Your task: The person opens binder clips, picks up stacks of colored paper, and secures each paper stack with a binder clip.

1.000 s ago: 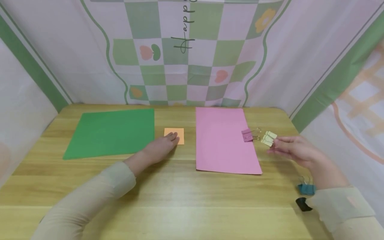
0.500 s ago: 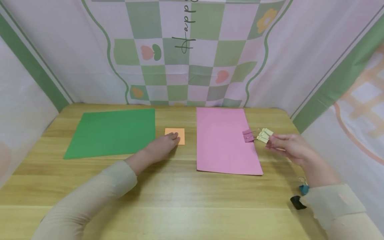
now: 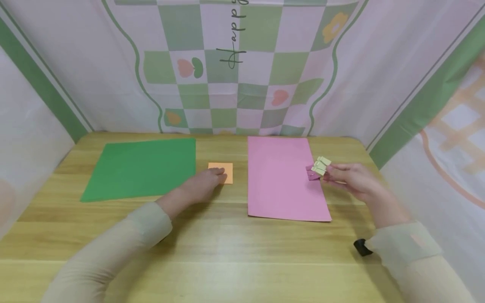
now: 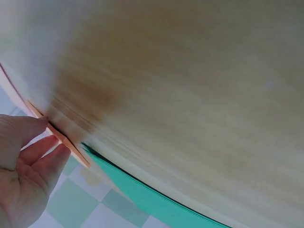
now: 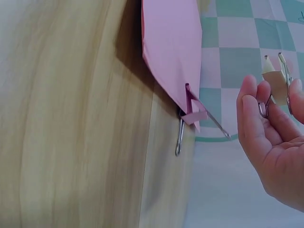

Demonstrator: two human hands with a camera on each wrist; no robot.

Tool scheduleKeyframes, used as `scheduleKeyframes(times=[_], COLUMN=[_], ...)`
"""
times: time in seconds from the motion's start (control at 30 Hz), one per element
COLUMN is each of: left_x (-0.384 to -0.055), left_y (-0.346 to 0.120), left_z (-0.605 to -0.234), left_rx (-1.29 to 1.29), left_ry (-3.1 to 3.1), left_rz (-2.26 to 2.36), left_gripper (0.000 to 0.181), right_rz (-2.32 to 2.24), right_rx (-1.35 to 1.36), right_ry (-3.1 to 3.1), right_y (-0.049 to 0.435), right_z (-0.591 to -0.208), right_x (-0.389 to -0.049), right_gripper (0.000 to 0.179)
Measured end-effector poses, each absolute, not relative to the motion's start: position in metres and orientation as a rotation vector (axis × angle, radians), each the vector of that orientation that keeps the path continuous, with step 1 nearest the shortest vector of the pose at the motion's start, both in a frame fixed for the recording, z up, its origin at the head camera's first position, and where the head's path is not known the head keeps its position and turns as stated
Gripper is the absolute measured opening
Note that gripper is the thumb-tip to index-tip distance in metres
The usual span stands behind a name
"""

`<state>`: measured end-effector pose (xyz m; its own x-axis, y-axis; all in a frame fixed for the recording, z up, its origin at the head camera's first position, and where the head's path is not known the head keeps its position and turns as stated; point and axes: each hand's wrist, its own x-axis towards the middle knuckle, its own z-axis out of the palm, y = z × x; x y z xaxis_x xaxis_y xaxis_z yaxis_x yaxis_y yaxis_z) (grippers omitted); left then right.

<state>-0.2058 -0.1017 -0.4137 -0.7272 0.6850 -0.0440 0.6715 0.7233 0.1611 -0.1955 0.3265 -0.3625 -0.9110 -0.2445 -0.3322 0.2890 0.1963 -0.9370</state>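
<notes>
My left hand (image 3: 204, 184) rests its fingertips on a small square orange sticky note pad (image 3: 227, 168). In the left wrist view, thumb and fingers touch the pad (image 4: 76, 154). My right hand (image 3: 350, 176) pinches a pale yellow binder clip (image 3: 321, 166) by its wire handles, above the right edge of a pink sheet stack (image 3: 280, 181). A pink binder clip (image 3: 311, 174) grips that edge, partly covered by the yellow one in the head view. From the right wrist, the yellow clip (image 5: 276, 88) is apart from the pink clip (image 5: 194, 117).
A green sheet stack (image 3: 144, 168) lies at the left of the wooden table (image 3: 265, 261). A black binder clip (image 3: 362, 247) sits beside the right sleeve (image 3: 409, 244). A patterned curtain (image 3: 219, 92) hangs behind the table.
My right hand has moved left with the yellow clip, from beside the pink clip to over it. The sleeve now hides the teal clip. The left hand stays in place.
</notes>
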Motion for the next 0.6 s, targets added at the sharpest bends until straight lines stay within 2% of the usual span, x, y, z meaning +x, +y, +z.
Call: scheduleKeyframes(times=[0.07,0.23,0.37,0.6], left_x=[-0.208,-0.215,-0.223,-0.236], left_y=[-0.101,-0.1,-0.1,-0.104], left_z=[-0.414,-0.415,-0.409,-0.4], left_rx=[1.157,1.221,1.095,0.846], left_ry=[2.834,2.867,2.916,2.85], left_rz=[0.25,0.372,0.357,0.337], left_gripper=[0.019,0.01,0.048,0.078], right_rz=[-1.714,-1.674,-1.68,-1.646], right_rx=[0.05,0.057,0.054,0.064], right_ry=[2.105,2.135,2.119,2.134], right_y=[0.321,0.311,0.305,0.296], right_z=[-0.362,-0.363,-0.363,-0.363], right_x=[-0.198,-0.202,-0.204,-0.209], right_gripper=[0.07,0.069,0.068,0.065])
